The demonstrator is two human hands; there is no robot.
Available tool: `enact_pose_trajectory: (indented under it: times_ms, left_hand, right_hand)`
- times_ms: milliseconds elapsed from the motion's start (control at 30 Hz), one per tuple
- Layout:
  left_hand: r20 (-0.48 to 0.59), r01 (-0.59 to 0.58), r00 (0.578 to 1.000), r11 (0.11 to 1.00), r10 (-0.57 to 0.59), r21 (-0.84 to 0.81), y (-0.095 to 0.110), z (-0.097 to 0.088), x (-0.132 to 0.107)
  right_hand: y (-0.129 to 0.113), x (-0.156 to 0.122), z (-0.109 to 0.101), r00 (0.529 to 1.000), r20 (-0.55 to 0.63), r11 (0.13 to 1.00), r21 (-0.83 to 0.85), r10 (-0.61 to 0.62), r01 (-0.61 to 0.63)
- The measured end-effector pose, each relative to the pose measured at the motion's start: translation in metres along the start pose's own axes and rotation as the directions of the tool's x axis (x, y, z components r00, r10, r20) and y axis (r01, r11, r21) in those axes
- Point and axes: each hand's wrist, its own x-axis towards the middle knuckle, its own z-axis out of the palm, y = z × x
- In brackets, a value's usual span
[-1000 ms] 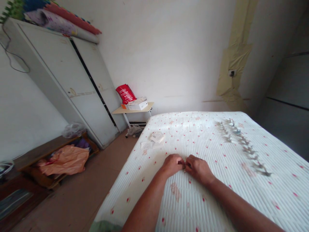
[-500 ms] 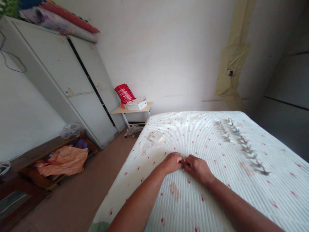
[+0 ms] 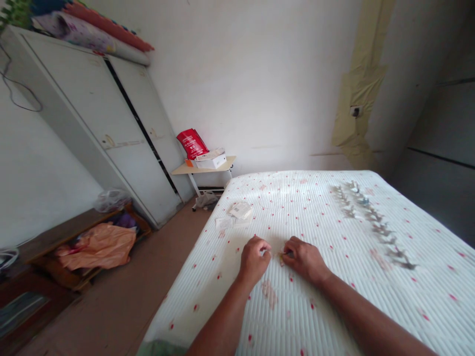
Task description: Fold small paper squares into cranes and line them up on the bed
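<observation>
My right hand is over the middle of the mattress, its thumb and fingers pinched on a small pale piece of folded paper, mostly hidden by the fingers. To its left, my left hand is held apart from the paper, fingers curled with a gap between thumb and fingertips and nothing visible in it. Beyond the left hand lies a small stack of printed paper squares, with a loose printed sheet beside it. Small folded paper figures, bird-like in shape, stand in rows on the right.
Past the mattress's far left corner, a small table bears a red bag and a white box. A grey wardrobe stands at the left. An orange cloth hangs over a low wooden cabinet.
My left hand has let go and drawn back to the left, away from my right hand. The right hand stays almost where it was, with the paper in its pinch.
</observation>
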Motion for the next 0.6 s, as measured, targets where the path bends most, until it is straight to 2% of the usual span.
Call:
enact_pose_trajectory:
  times_ms: [133,233,333,433,600]
  left_hand:
    - [0.053,-0.023,0.998,0.989,0.015,0.143,0.016,0.001,-0.019]
    - [0.113,-0.002,0.993,0.967,-0.027,0.255,0.026,0.006,-0.025]
    - [0.120,0.005,0.992,0.943,-0.048,0.334,0.031,0.010,-0.025]
    - [0.112,-0.006,0.993,0.921,-0.041,0.390,0.033,0.012,-0.022]
    - [0.109,-0.034,0.994,0.914,-0.011,0.404,0.031,0.013,-0.020]
  right_hand:
    - [-0.002,-0.001,-0.006,1.000,-0.001,0.996,0.086,-0.002,0.002]
    - [0.007,0.003,-0.005,0.998,-0.049,0.963,0.270,0.030,-0.016]
    - [0.026,0.010,0.001,0.987,-0.148,0.877,0.480,0.070,0.010]
    - [0.041,0.016,0.011,0.968,-0.241,0.836,0.514,-0.074,0.192]
    - [0.038,0.016,0.015,0.938,-0.262,0.866,0.386,-0.228,0.319]
